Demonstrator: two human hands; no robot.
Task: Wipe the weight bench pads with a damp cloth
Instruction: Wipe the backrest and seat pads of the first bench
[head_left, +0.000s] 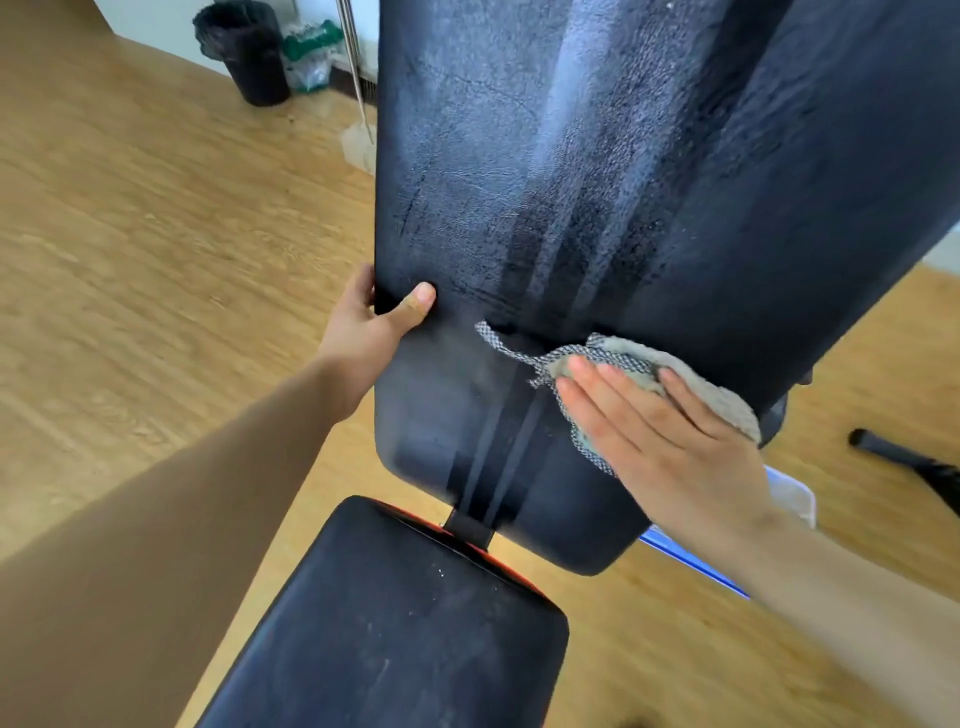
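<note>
The black back pad (545, 171) of the weight bench rises tilted through the middle of the view, streaked with wet wipe marks. Below it lies the black seat pad (395, 629), dusty and speckled. My left hand (374, 327) grips the left edge of the back pad, thumb on the front face. My right hand (660, 436) lies flat with fingers spread, pressing a grey damp cloth (623, 358) against the lower right part of the back pad. Part of the cloth is hidden under my palm.
Wooden floor (130, 260) surrounds the bench. A black trash bin (249, 52) and a green-and-white bag (311, 52) stand at the back left beside a mop handle (356, 67). A blue-rimmed basin (727, 571) sits behind my right wrist. A black bench foot (904, 462) lies at the right.
</note>
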